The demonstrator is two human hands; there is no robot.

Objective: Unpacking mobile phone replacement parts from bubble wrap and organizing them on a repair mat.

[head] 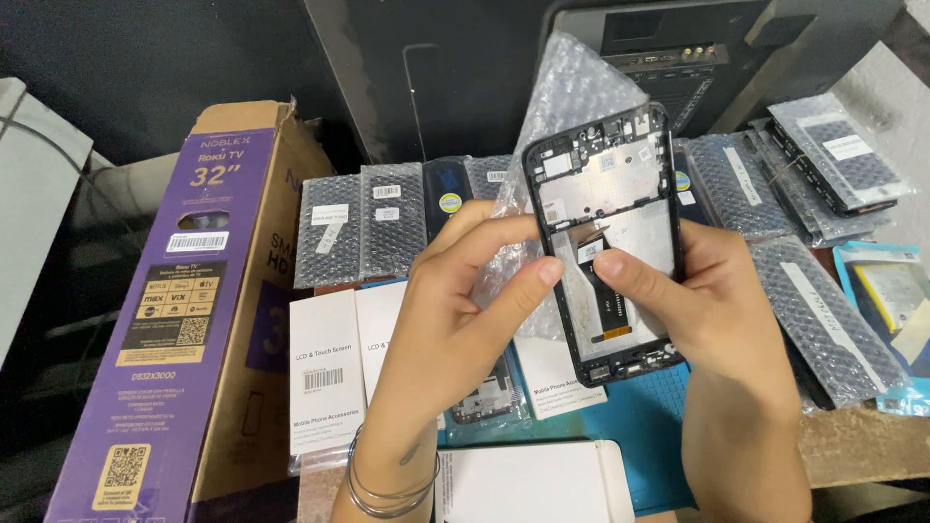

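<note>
Cluttered around your bench [852, 447] lie bubble-wrapped parts [360, 228], white boxes [327, 373] and, at nine o'clock, a purple carton [184, 320]. You hold a phone frame [605, 242] upright at the centre, inner side toward you. Your left hand [455, 300] pinches its left edge together with a bubble-wrap sleeve [567, 92]; your right hand [702, 295] grips the right edge, thumb pressed on the middle.
</note>
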